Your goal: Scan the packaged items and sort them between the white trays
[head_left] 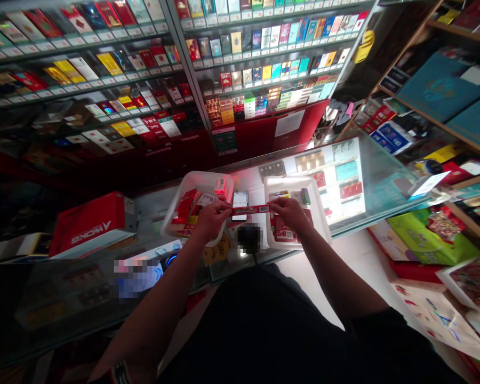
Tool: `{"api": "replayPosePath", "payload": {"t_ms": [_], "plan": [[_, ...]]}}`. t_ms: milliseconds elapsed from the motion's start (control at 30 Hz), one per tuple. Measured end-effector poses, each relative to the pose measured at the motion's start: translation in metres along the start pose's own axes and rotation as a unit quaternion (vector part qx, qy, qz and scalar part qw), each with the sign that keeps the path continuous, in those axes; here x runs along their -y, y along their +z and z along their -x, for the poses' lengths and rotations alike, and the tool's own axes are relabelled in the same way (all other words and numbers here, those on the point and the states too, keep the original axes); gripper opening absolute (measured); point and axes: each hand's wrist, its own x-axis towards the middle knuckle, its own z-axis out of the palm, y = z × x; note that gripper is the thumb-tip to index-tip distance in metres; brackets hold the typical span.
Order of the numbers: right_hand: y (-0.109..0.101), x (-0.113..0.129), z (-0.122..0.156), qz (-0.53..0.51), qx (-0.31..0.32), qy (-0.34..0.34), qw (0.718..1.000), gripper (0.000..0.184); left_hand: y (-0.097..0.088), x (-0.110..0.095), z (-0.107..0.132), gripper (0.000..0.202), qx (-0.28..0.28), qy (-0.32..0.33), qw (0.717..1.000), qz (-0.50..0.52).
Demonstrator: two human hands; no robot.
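I have one strip [251,209], red and narrow, stretched between my hands: my left hand [211,221] pinches one end, my right hand [292,214] the other, thumb and fingers closed on each. I judge it light, with a wrapper that may be slick; how stiff it is I can't tell, though it spans straight. The ends seem the best place to hold, with gentle pressure in case what's inside snaps.

Counting around my grip: one phone [240,199], partly hidden behind the strip near my left fingers; two tubs, one left tub [175,204] under my left hand, one right tub [323,223] under my right; one red box [88,224] well out to the left.
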Motion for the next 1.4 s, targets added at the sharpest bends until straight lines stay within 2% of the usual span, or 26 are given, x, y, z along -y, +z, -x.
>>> {"api": "replayPosePath", "payload": {"t_ms": [200, 333, 467, 600, 867, 1200, 1400], "plan": [[0.015, -0.008, -0.008, 0.159, 0.006, -0.091, 0.983, 0.01, -0.013, 0.017, -0.006, 0.018, -0.011, 0.055, 0.993, -0.108], [0.027, -0.014, -0.01, 0.227, 0.01, -0.141, 0.964, 0.013, -0.016, 0.035, -0.008, 0.018, -0.025, 0.089, 0.978, -0.189], [0.04, -0.022, -0.014, 0.253, -0.003, -0.141, 0.957, 0.014, -0.018, 0.05, -0.006, 0.019, -0.036, 0.103, 0.967, -0.23], [0.048, -0.031, -0.017, 0.26, 0.011, -0.167, 0.951, 0.015, -0.02, 0.06, 0.0, 0.022, -0.04, 0.111, 0.963, -0.242], [0.057, -0.043, -0.021, 0.301, 0.041, -0.199, 0.932, 0.013, -0.02, 0.07, 0.01, 0.022, -0.053, 0.069, 0.963, -0.254], [0.063, -0.019, -0.025, 0.287, 0.046, -0.182, 0.94, 0.018, -0.024, 0.072, 0.024, 0.021, -0.088, 0.061, 0.97, -0.219], [0.078, 0.005, -0.04, 0.316, 0.055, -0.188, 0.928, 0.016, -0.035, 0.071, 0.039, 0.017, -0.109, 0.063, 0.967, -0.223]]}}
